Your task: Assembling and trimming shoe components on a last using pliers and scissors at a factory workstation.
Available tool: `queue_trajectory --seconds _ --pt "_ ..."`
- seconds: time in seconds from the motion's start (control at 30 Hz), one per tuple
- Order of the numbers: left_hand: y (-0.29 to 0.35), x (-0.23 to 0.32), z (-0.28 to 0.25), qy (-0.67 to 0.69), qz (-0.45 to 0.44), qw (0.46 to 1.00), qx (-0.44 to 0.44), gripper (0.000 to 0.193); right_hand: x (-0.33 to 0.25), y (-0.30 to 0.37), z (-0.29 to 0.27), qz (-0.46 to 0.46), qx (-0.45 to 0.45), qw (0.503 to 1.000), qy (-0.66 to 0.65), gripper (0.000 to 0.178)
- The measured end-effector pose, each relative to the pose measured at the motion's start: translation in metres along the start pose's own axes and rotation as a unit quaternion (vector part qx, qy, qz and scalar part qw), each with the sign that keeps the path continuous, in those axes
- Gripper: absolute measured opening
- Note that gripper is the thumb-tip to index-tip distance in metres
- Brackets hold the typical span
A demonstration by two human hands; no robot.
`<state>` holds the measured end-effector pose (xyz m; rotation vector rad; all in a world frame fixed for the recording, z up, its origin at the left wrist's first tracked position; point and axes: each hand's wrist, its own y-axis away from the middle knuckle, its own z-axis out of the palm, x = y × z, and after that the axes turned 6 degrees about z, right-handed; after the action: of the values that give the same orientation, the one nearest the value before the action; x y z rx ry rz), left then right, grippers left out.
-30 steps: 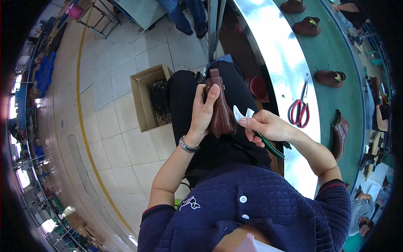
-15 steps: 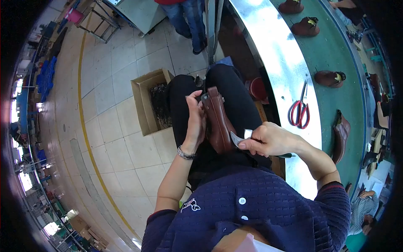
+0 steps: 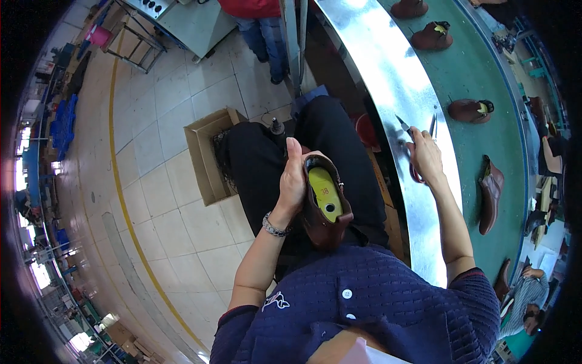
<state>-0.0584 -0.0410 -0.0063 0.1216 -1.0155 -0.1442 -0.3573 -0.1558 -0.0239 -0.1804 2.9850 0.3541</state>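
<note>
A brown leather shoe (image 3: 324, 227) rests over my lap, its opening facing up and a yellow-green insole (image 3: 325, 193) showing inside. My left hand (image 3: 294, 185) grips the shoe along its left side, with the thumb raised. On the right, my right hand (image 3: 426, 159) is over the metal bench top, closed on a small knife (image 3: 404, 125) whose pointed blade sticks out past the fingers. Partly hidden beneath that hand lies a pair of red-handled scissors (image 3: 416, 174).
A cardboard box (image 3: 203, 155) with dark contents stands on the tiled floor beside my left leg. Beyond the metal bench (image 3: 379, 51), several brown shoes (image 3: 470, 111) sit on a green conveyor surface (image 3: 445, 79). Ahead stands a person in jeans (image 3: 264, 42).
My right hand has left the shoe with the knife and moved right and forward to the bench. The shoe has been turned in my left hand, so its inside now faces up.
</note>
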Motion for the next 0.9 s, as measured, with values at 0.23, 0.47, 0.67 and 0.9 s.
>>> queue_trajectory --seconds 0.23,0.47,0.67,0.9 --pt "-0.012 0.026 0.020 -0.015 0.031 0.998 -0.062 0.083 -0.038 0.003 -0.009 -0.139 0.090 0.975 -0.148 0.039" --pt "-0.035 0.038 0.042 0.031 0.017 0.993 -0.112 0.075 -0.087 0.014 -0.045 -0.329 0.020 0.831 -0.448 0.036" --pt "-0.073 0.076 0.045 0.289 -0.103 0.910 -0.278 0.078 -0.079 0.023 -0.052 -0.440 -0.077 0.829 -0.337 0.084" --pt "-0.102 0.031 0.059 0.181 -0.088 0.979 -0.039 0.060 -0.043 0.081 -0.027 -0.106 -0.053 0.689 -0.715 0.060"
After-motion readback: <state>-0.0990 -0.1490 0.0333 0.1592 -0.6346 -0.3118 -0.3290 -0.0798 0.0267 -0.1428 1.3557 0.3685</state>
